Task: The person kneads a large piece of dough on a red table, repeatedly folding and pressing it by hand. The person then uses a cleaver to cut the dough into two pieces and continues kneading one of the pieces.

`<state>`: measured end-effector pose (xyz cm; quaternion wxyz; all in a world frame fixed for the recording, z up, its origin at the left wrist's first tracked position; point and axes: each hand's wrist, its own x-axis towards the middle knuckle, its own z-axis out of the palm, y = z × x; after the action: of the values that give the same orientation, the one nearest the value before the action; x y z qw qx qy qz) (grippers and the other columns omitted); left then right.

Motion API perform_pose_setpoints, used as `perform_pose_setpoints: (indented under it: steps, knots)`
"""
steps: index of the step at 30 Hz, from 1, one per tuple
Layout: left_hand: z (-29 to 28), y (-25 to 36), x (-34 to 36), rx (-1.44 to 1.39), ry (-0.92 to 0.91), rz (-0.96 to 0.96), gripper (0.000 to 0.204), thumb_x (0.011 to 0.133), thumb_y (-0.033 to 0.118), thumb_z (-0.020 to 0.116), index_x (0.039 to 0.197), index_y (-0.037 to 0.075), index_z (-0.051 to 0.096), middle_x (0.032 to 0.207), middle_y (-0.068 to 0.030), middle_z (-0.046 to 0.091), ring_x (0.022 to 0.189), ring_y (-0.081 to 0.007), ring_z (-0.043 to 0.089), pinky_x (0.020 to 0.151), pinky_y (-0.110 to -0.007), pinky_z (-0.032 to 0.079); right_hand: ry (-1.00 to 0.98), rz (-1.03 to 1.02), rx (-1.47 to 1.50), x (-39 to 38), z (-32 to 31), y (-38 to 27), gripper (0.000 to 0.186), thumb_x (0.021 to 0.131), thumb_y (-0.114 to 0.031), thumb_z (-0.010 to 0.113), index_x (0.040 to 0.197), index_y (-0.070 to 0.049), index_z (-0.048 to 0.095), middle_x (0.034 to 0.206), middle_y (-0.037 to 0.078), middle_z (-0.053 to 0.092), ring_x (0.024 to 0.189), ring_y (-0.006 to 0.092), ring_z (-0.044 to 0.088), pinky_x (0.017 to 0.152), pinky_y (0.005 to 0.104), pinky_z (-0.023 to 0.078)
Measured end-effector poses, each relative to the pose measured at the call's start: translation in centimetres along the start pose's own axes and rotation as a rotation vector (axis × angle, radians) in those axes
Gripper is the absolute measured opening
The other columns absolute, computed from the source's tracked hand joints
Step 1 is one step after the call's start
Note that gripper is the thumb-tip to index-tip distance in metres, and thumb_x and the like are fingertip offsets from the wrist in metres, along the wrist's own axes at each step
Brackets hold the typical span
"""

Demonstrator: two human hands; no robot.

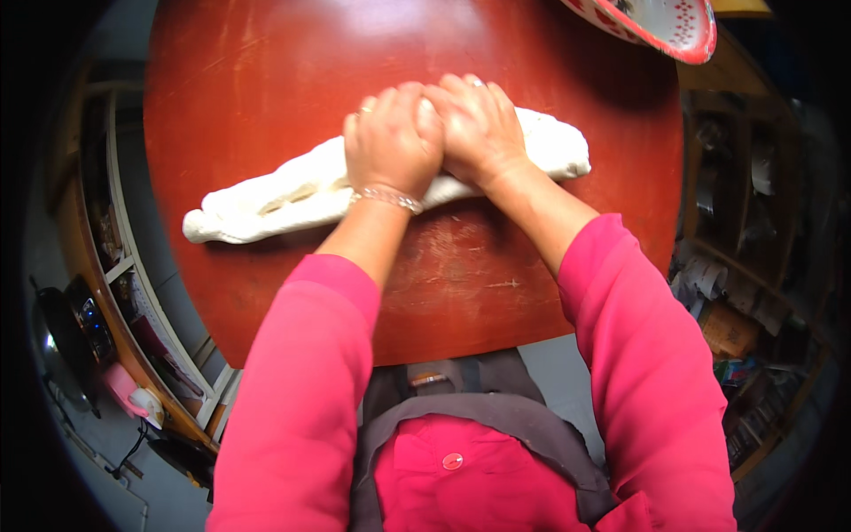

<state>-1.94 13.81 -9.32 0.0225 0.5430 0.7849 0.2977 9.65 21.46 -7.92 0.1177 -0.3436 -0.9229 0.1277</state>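
A long, thick roll of white dough [275, 197] lies slantwise across the red tabletop [461, 293], its left end nearer to me than its right. A lengthwise fold shows along its left half. My left hand [393, 142], with a bracelet at the wrist, bears down on the middle of the dough, fingers curled over it. Right beside it, touching it, my right hand [476, 124] presses on the dough with its fingers bent over the far side. Both hands are closed on the dough, and they hide its middle part and most of my fingertips.
At the table's far right stands a white enamel basin [696, 40] with a red rim and red pattern. Shelves with packages [731, 328] stand to the right. A black pan [62, 346] and a pink object [124, 390] sit on a cabinet at the left.
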Motion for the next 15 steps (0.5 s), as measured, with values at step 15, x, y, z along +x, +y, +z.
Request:
perform_pose_setpoints:
  steps: [15]
  knots:
    - [-2.8,7.9,-6.9,0.279,0.032,0.243,0.025,0.095,0.03,0.056,0.087,0.014,0.073,0.092,-0.0134,0.073,0.087,-0.0318,0.068,0.084,-0.047,0.052,-0.172,0.179,-0.112,-11.2,-6.7,-2.1,0.021,0.091,-0.027,0.058,0.095,-0.017,0.076,0.099,0.006,0.077,0.099,0.0249,0.072,0.089,0.0454,0.05]
